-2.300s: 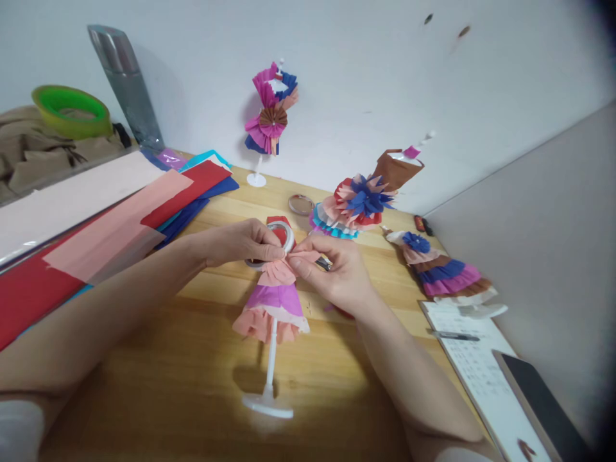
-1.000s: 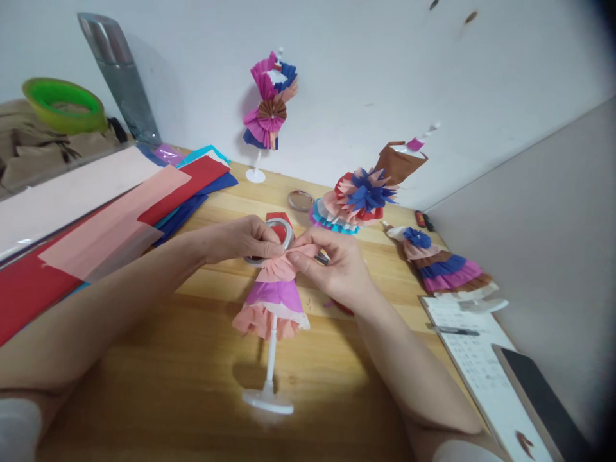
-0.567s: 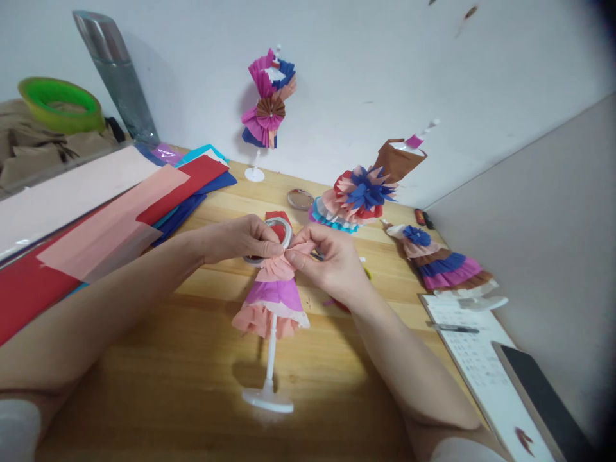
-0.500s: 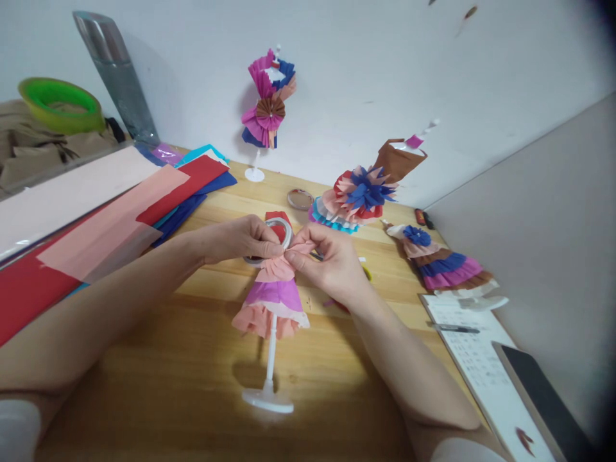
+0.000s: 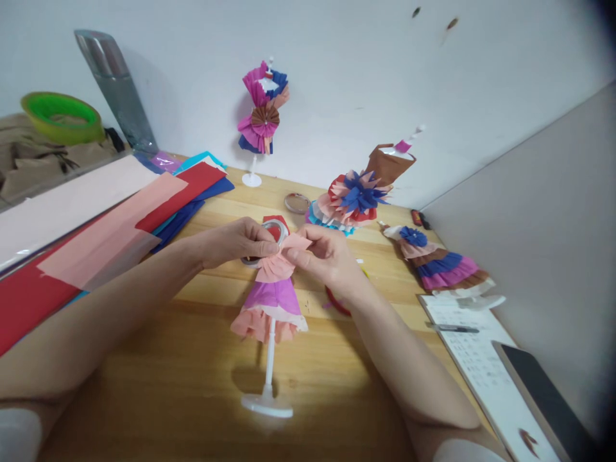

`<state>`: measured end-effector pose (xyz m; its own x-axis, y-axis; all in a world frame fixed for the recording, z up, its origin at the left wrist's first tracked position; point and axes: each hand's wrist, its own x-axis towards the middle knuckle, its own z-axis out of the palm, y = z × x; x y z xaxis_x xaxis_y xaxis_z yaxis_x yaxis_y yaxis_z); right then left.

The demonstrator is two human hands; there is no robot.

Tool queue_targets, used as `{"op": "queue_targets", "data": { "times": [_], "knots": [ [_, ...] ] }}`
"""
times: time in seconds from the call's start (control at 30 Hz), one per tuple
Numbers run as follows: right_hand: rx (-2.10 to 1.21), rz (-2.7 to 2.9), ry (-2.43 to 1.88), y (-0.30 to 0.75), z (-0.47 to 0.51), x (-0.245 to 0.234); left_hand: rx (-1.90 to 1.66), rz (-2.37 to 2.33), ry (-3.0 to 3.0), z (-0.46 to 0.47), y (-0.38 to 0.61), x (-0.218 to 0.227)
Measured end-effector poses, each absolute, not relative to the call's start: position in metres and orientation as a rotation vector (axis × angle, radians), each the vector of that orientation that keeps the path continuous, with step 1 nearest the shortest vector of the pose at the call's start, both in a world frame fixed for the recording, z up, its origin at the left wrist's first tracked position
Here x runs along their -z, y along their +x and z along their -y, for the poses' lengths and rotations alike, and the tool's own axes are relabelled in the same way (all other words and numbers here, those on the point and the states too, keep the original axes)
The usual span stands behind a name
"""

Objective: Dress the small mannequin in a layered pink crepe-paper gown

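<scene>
Just above the purple skirt point(image 5: 272, 296), the pink paper point(image 5: 274, 267) is now showing a flatter, more upright end than a second ago, while the left hand point(image 5: 250, 242) and right hand point(image 5: 330, 258) are pinching it between thumbs and fingers.

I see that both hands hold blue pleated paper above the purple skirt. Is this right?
The colour is wrong: the head view shows the pleated paper is pink. The left hand and right hand do hold it above the purple skirt.

Med. bright, soft lt.; shadows on table point(image 5: 163, 391); slight blur overall, edges stretched, top R corner v. dark.
</scene>
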<state>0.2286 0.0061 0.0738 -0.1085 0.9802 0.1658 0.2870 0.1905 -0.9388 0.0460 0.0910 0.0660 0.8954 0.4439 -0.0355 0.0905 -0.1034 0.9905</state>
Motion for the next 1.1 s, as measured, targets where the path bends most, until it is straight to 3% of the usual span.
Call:
{"op": "queue_targets", "data": {
  "times": [0.33, 1.1],
  "knots": [
    [-0.504, 1.794, -1.256, 0.2273, -0.0002, -0.0824, -0.29, -0.419, 1.673, -0.0932, 0.0457, -0.0677],
    [-0.883, 1.61, -1.325, 0.2259, -0.0045, -0.0748, -0.281, -0.442, 1.8, -0.0886, 0.0474, -0.0754]
  ]
}}
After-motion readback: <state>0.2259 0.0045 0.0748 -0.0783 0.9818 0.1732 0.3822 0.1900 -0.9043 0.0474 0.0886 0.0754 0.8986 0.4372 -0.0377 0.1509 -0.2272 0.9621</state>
